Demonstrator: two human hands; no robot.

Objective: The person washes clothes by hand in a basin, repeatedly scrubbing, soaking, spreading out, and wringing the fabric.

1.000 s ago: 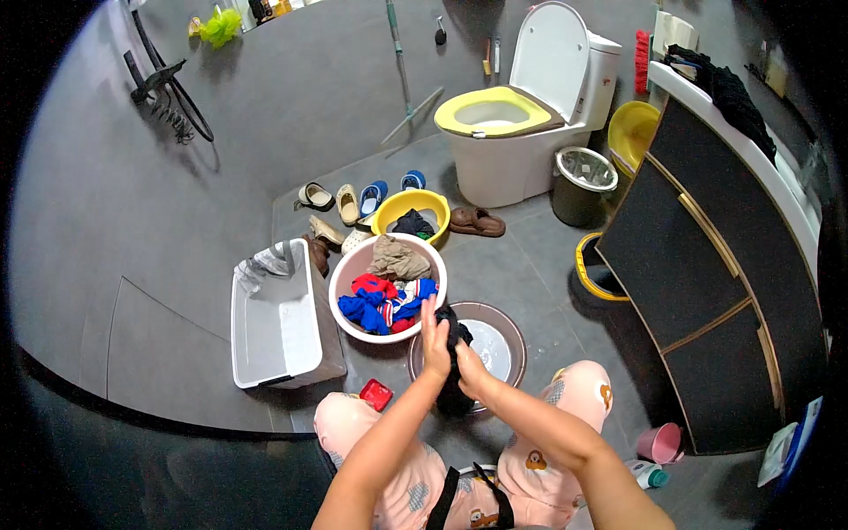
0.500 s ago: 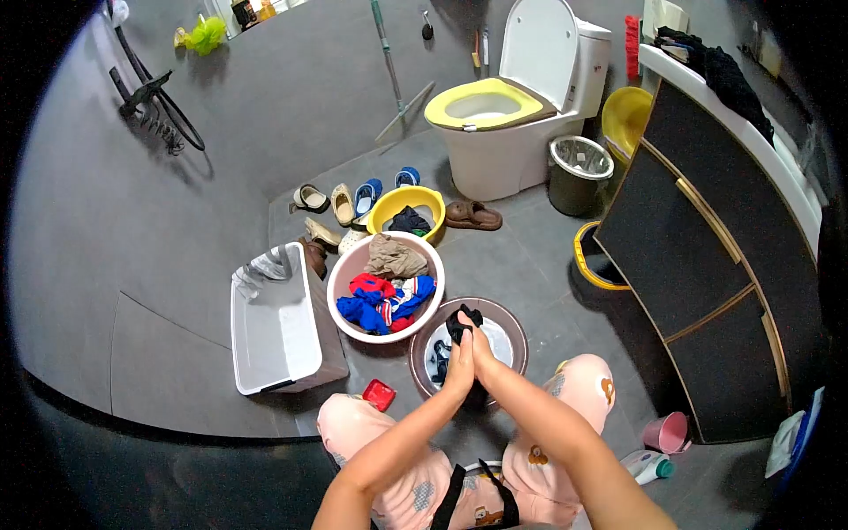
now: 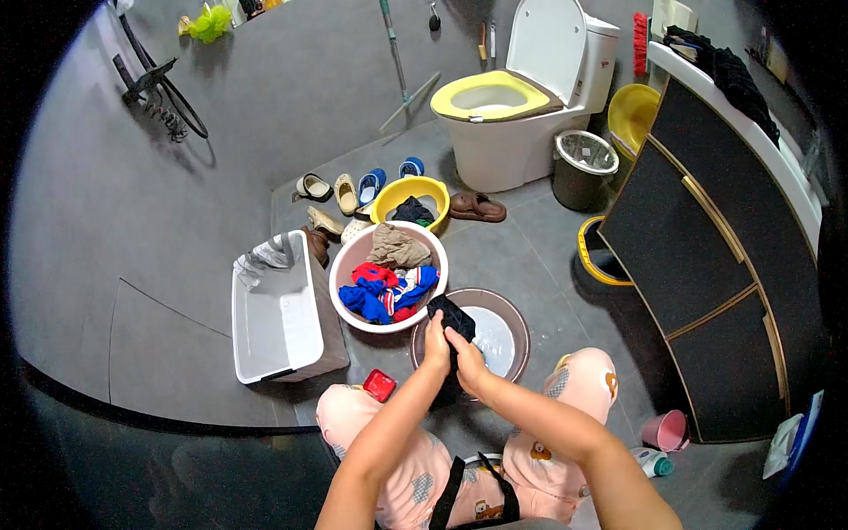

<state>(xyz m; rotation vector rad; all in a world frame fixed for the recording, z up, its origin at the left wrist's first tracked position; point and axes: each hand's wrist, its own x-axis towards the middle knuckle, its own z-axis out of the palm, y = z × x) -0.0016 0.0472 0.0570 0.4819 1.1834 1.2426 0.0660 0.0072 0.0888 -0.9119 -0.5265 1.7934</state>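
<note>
A wet-looking black cloth [image 3: 456, 320] is bunched between my two hands, over the left side of a brown-rimmed basin [image 3: 523, 340] with whitish water in it. My left hand [image 3: 435, 343] grips the cloth from the left, and my right hand [image 3: 467, 360] closes on it from the right. Part of the cloth hangs below my hands; its exact kind of garment cannot be made out. Close by on the left stands a pink basin [image 3: 338, 300] holding a beige cloth [image 3: 399, 246] and blue, red and white clothes [image 3: 378, 294].
A white-and-grey tub [image 3: 278, 331] stands left, a red soap box [image 3: 379, 385] near my left knee. Behind are a yellow basin [image 3: 382, 208], several shoes, a toilet [image 3: 499, 146] and a bin [image 3: 583, 172]. A dark cabinet [image 3: 698, 230] borders the right; a pink bucket [image 3: 664, 430] sits below.
Both hands have shifted slightly left with the black cloth, from palms pressed together to gripping it. More cloth is now gathered up, and the dark piece lying in the basin's water no longer shows.
</note>
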